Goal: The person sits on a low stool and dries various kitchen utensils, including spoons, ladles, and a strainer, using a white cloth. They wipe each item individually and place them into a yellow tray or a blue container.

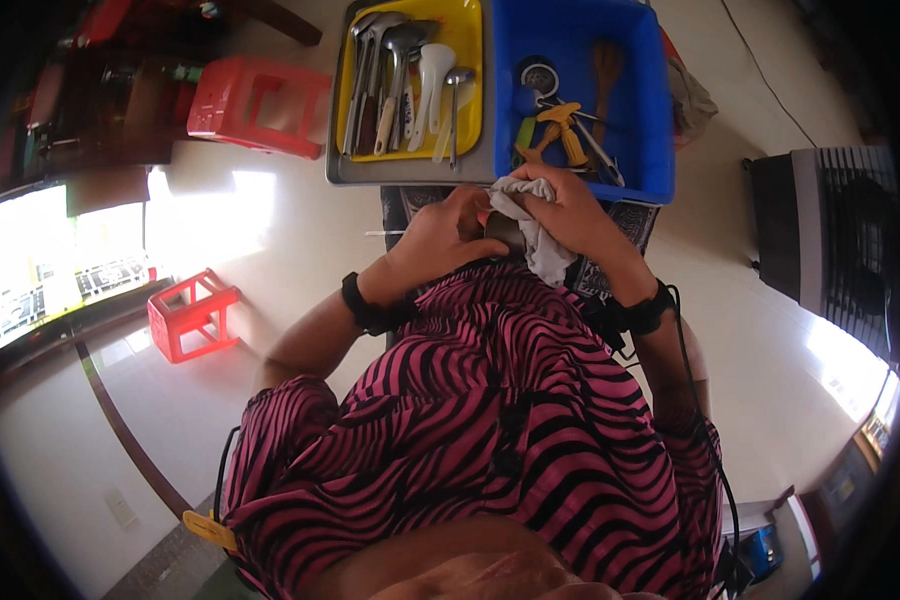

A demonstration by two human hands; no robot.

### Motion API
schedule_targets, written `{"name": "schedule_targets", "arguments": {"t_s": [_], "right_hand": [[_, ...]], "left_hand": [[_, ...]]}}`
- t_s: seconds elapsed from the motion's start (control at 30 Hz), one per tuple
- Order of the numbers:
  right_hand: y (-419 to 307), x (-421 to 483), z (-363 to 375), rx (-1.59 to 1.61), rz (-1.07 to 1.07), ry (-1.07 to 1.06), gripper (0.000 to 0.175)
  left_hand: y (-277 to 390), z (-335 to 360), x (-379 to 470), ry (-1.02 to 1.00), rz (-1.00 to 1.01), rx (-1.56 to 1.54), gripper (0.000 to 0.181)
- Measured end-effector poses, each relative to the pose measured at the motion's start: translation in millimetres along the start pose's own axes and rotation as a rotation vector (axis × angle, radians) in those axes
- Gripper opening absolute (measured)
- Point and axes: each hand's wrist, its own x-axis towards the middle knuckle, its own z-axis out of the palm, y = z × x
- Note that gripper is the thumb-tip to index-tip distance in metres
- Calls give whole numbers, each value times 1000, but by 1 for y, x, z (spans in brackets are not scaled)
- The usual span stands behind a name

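Note:
Close to my body, my left hand (442, 229) grips a dark object (504, 234), perhaps a utensil's blade or bowl; its full shape is hidden by my fingers. My right hand (570, 210) holds a crumpled pale cloth (536, 225) against it. Just beyond, a yellow tray (465, 15) on a grey tray (335, 150) bears metal ladles and spoons (401, 37), and white plastic spoons (436, 64). To its right, a blue plastic bin (570, 22) contains a wooden fork-like utensil (607, 64), a yellow-handled tool (562, 120), a round strainer-like piece (540, 76) and other utensils.
Red plastic stools (229, 101) (187, 319) stand on the tiled floor at the left. A dark slatted appliance (832, 240) is at the right. Beside the bin lies a greyish cloth (691, 101). A black cable (694, 375) runs along my right arm.

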Motion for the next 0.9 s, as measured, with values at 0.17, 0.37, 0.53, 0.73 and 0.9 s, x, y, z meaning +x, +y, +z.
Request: {"name": "schedule_targets", "arguments": {"t_s": [0.17, 0.37, 0.53, 0.73, 0.9], "right_hand": [[3, -6, 0, -8, -36, 75, 27], [-31, -8, -7, -200, -412, 149, 30], [-25, -11, 13, -396, -429, 66, 22], [13, 10, -7, 131, 129, -90, 15], [14, 4, -11, 834, 376, -60, 27]], "left_hand": [[3, 0, 0, -70, 100, 121, 63], [2, -5, 7, -26, 63, 186, 60], [7, -2, 10, -11, 36, 174, 59], [6, 0, 9, -19, 177, 128, 59], [20, 0, 14, 57, 270, 75, 58]]}}
